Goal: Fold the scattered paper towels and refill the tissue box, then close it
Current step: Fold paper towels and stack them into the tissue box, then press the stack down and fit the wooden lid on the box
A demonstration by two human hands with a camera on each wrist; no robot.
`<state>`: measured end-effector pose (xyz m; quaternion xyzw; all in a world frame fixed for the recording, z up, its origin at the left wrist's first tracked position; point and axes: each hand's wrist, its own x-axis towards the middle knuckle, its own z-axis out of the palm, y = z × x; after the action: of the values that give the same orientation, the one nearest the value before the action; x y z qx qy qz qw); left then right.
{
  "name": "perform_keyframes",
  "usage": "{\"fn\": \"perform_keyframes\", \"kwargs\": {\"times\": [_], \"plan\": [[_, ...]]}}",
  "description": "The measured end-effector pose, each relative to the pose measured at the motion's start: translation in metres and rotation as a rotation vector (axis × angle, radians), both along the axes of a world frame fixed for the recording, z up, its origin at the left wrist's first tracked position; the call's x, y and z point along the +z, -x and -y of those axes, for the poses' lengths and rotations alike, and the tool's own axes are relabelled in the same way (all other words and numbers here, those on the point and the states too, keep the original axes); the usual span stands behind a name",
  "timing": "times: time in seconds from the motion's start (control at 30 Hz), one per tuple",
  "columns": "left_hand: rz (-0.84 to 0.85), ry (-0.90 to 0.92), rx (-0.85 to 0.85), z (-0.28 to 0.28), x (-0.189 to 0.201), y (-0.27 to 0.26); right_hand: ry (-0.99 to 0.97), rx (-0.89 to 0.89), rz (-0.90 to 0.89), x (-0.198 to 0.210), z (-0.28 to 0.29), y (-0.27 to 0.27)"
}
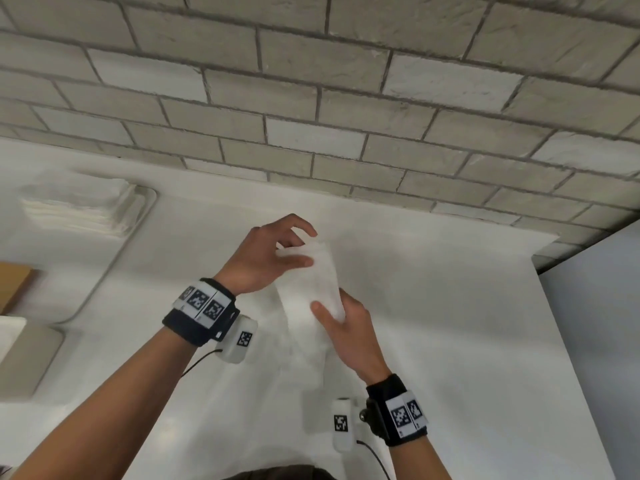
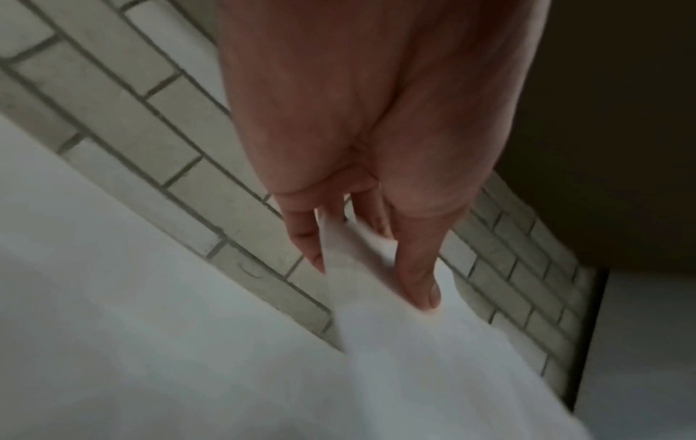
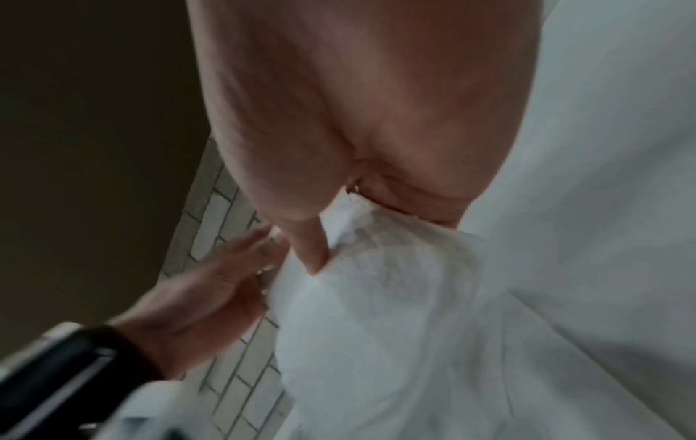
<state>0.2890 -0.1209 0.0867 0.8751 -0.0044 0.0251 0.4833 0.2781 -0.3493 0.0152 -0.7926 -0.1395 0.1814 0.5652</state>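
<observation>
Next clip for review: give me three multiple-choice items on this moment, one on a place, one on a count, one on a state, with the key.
1. Where does the stack of folded towels lie?
A. far left of the white table
B. right edge of the table
C. under the right wrist

2. How many hands hold the paper towel?
A. none
B. one
C. two

3. How is the held towel?
A. flat on the table
B. lifted above it, folded into a long strip
C. crumpled into a ball

Key: 1 A, the stack sits at far left by the wall; 2 C, the left hand pinches its upper end and the right hand grips its lower part; 3 B, it hangs between the hands.
</observation>
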Motion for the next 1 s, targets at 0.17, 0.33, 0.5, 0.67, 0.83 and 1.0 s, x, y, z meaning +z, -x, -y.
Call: {"fn": "perform_keyframes", "kwargs": {"times": [0.17,0.33,0.5,0.67,0.83,1.0], "plan": [[-0.135,-0.113,-0.114,0.004,-0.062,-0.032,0.227,0.068,-0.16,-0.018,0.014,0.023],[-0.233,-0.226,-0.145,0.017,-0.127,-0.037,0.431,0.073,-0.235,-0.052,0.012,0.027],[-0.25,-0.379,-0.14,0.022,-0.157,-0.035,0.569,0.109,-0.291,-0.066,0.005,0.031],[-0.251,-0.597,-0.172,0.03,-0.157,-0.028,0.651,0.082,-0.277,-0.062,0.0,0.032],[-0.259,-0.448,-0.269,0.029,-0.143,-0.015,0.993,0.024,0.005,-0.06,0.004,0.041],[-0.114,-0.084,-0.182,0.014,-0.094,0.035,0.255,-0.146,0.053,-0.04,-0.006,0.04]]}}
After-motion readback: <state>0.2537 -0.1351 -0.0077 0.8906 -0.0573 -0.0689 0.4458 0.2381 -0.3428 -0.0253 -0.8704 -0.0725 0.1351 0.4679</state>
